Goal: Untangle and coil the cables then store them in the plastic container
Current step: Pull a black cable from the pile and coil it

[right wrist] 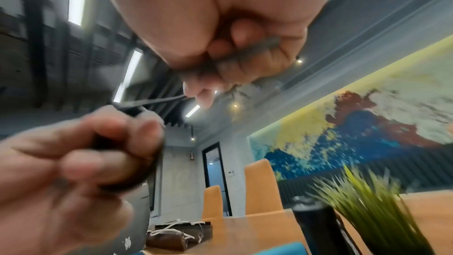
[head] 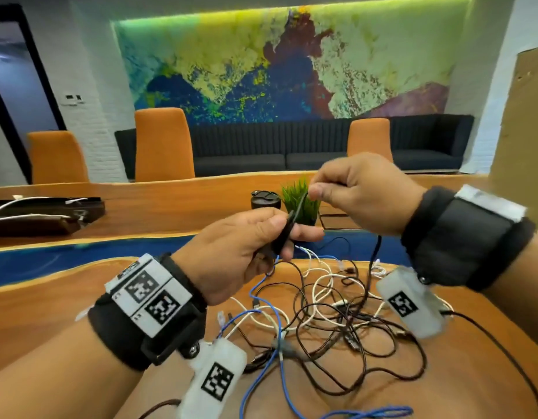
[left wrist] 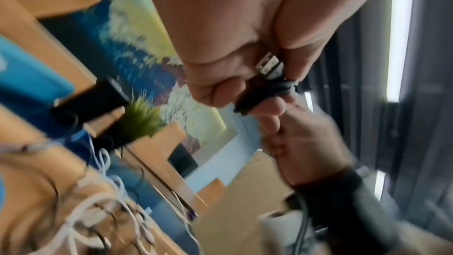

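Observation:
Both hands are raised above a tangle of black, white and blue cables (head: 319, 313) lying on the wooden table. My left hand (head: 246, 249) grips a small coil of black cable (head: 284, 234), and its metal USB plug (left wrist: 268, 66) shows beside the thumb in the left wrist view. My right hand (head: 352, 195) pinches the same black cable (right wrist: 157, 101) a short way up, and the strand runs taut between the two hands. The rest of that cable hangs from the right hand down (head: 376, 252) into the tangle. No plastic container is in view.
A potted green grass plant (head: 302, 201) and a black lidded cup (head: 265, 201) stand just behind the hands. A dark case with white cables (head: 44, 216) lies at the far left. Orange chairs (head: 163, 145) line the far edge of the table.

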{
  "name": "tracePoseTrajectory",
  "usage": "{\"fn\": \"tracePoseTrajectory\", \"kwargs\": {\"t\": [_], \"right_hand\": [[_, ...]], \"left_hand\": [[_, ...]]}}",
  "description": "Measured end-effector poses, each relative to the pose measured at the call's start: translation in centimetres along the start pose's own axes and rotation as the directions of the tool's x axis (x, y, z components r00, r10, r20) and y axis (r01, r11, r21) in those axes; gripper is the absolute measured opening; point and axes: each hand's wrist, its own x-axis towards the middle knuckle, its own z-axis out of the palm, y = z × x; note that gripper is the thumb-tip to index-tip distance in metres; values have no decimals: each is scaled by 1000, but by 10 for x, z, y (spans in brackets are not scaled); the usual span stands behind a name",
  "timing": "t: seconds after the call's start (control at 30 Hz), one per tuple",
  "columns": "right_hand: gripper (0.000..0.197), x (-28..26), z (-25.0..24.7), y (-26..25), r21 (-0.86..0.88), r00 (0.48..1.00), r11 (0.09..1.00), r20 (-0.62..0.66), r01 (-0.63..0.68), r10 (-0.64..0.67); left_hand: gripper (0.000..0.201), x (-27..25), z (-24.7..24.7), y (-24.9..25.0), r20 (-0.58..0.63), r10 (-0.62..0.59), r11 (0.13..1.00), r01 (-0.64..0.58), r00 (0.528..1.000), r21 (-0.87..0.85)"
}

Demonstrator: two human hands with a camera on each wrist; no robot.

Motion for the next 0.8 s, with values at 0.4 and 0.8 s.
{"fn": "tracePoseTrajectory", "kwargs": {"t": [0.4,0.8], "right_hand": [[14,-30,59,-3,86,979,987,169,-133,117],[16,-11,15,-13,59,999,998,46,23,-26]], "left_hand": [[25,7,-1,28,-63,-102,844,53,993,-533],[21,7,-10,10,21,-18,991,15,1000,134]]}}
